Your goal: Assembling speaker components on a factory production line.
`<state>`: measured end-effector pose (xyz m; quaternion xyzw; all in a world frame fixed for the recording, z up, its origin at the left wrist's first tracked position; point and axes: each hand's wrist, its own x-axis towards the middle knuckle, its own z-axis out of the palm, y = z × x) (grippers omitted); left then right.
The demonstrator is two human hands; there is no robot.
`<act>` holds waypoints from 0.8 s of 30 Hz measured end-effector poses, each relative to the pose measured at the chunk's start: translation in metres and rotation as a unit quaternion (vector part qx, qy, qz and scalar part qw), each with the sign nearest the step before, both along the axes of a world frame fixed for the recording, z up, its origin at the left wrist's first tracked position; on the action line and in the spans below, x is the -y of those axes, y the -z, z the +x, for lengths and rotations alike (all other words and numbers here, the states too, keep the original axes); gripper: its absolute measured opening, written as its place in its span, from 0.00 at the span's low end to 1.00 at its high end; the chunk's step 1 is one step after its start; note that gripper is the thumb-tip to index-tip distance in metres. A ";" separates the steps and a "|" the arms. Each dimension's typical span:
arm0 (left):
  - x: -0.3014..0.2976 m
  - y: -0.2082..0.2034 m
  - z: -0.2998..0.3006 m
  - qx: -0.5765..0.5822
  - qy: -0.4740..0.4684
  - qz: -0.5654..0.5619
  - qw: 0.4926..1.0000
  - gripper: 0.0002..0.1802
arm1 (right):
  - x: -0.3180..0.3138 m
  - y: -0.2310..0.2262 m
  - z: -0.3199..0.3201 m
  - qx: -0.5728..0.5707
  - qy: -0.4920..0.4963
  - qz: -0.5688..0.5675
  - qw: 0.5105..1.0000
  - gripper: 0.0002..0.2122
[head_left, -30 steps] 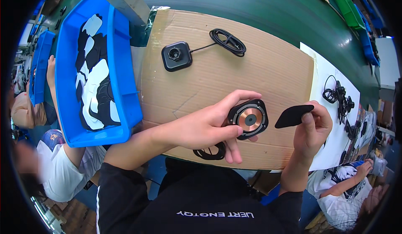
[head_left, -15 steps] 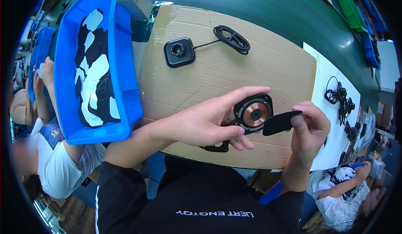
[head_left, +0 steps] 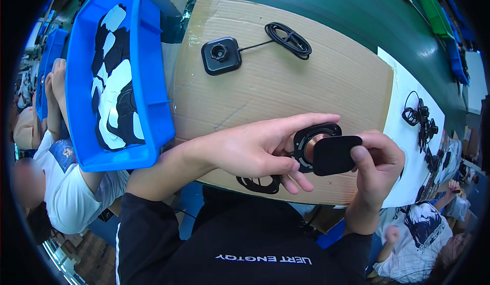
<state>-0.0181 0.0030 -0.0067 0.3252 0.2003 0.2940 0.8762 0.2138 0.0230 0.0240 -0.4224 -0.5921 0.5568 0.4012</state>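
My left hand [head_left: 255,150] is closed around a black, rounded-square wireless charger [head_left: 304,150] above the cardboard. Part of its round copper coil [head_left: 313,143] shows. Between thumb and fingers, my right hand [head_left: 377,160] pinches a thin black rounded-square pad [head_left: 334,156]. The pad is held in front of the charger's right side, hiding much of the coil; whether the two touch I cannot tell. Below my left hand lies a loop of black cable [head_left: 259,184]. Farther back on the cardboard [head_left: 229,106] sits another black square charger [head_left: 221,55] with a bundled cable [head_left: 288,41].
A blue bin [head_left: 148,96] of black and white pads [head_left: 115,81] stands at the left. At the right, several black cabled devices [head_left: 422,124] lie on a white sheet [head_left: 395,106]. People sit on both sides, and a green surface [head_left: 326,9] runs behind the cardboard.
The pad has turned from a slant to show its broad face and now covers more of the coil. Both hands have shifted slightly right in the picture.
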 end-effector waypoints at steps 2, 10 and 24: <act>0.000 0.000 0.000 0.001 0.007 -0.002 1.000 0.44 | 0.002 -0.001 -0.003 0.021 -0.003 -0.027 0.999 0.08; 0.001 0.001 0.002 0.012 0.009 -0.023 1.000 0.44 | 0.004 0.007 -0.008 0.047 -0.017 -0.005 0.999 0.09; 0.001 0.000 0.001 0.004 0.007 -0.033 0.999 0.44 | 0.004 0.011 -0.009 0.025 -0.028 0.008 0.999 0.09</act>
